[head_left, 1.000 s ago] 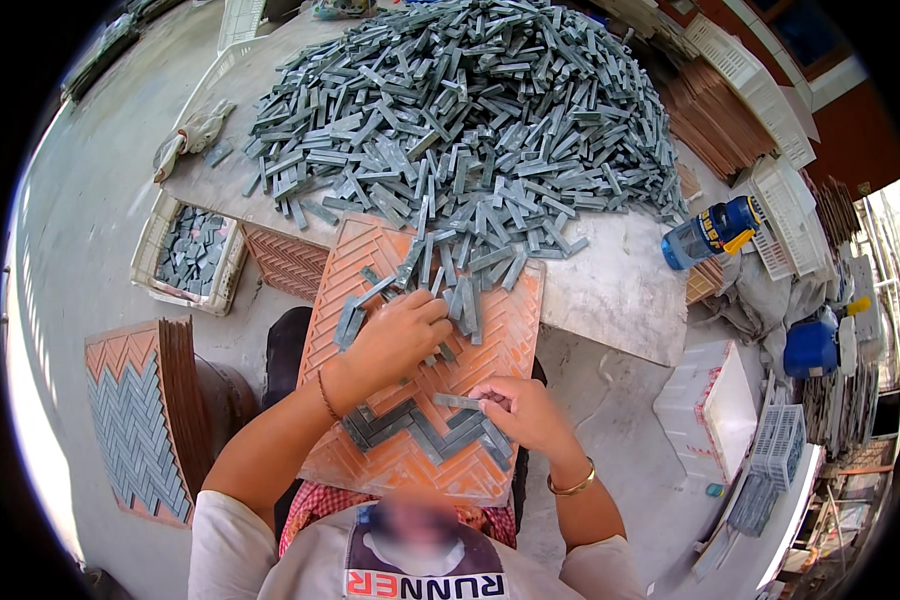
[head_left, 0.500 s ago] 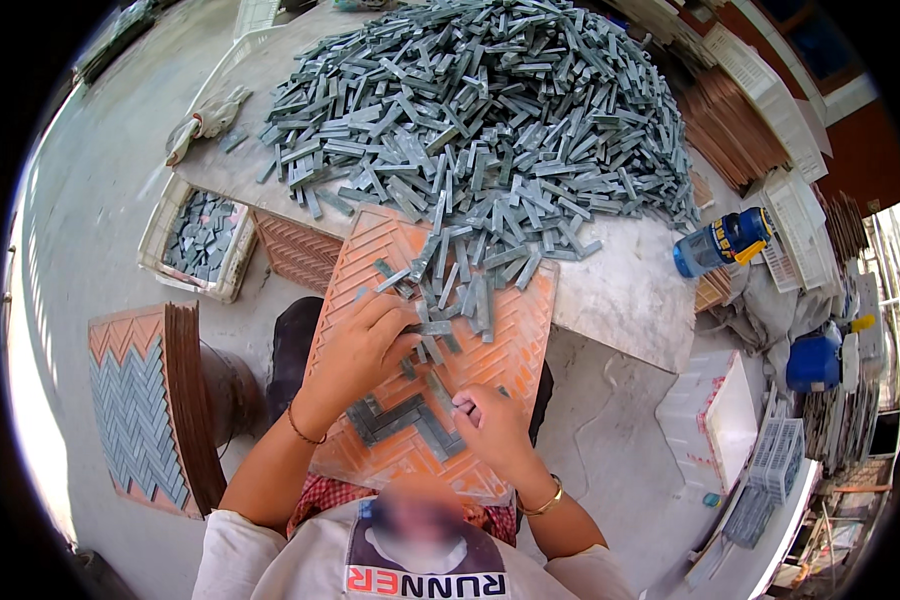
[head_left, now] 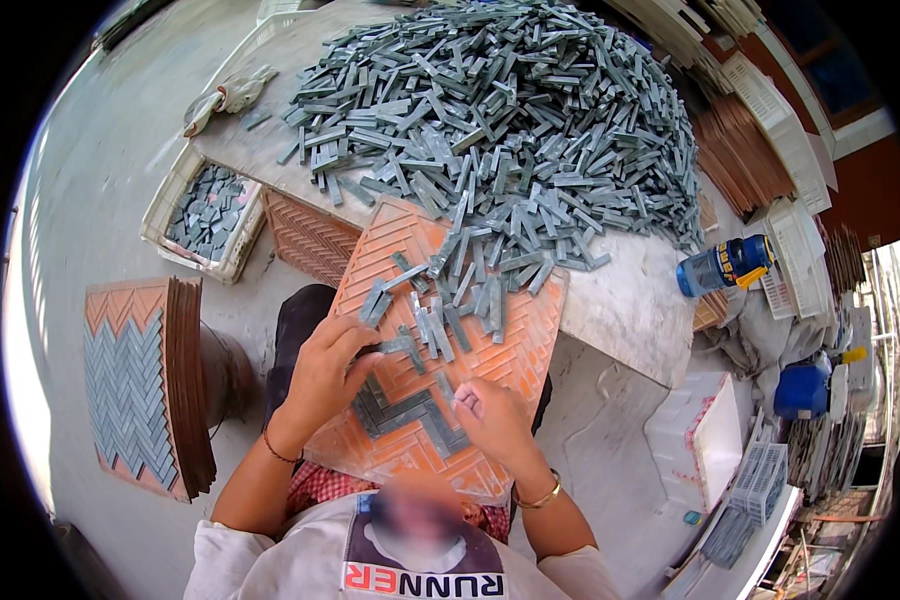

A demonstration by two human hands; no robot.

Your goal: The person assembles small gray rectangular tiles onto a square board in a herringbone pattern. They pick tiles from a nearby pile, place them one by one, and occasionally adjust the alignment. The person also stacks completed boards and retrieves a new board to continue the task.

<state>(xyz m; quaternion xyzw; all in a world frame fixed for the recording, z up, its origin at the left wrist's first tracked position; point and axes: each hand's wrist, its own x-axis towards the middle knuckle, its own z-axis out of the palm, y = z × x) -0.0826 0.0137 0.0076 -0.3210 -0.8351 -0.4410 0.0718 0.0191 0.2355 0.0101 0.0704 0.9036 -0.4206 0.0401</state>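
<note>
An orange grooved tray [head_left: 390,225] lies tilted across my lap, its far end at the table. Near its lower middle, dark grey stone strips [head_left: 410,415] sit in a zigzag in the grooves. Over the tray's left side, my left hand [head_left: 325,375] pinches a grey stone strip [head_left: 402,346] between thumb and fingers. My right hand [head_left: 497,425] is closed just right of the laid strips, fingertips together; what they hold, if anything, is hidden. Loose strips [head_left: 435,330] lie scattered on the tray between and beyond my hands.
A big heap of grey stone strips [head_left: 530,130] covers the table [head_left: 630,320]. At left stand a white crate [head_left: 220,270] of grey pieces and a stack of trays [head_left: 130,385] topped with herringbone strips. A blue bottle [head_left: 715,268] stands right, above a white box [head_left: 705,430].
My left hand has moved left and toward me, away from the loose strips. Several of these have shifted on the tray. My right hand has hardly moved, and the view has tilted slightly.
</note>
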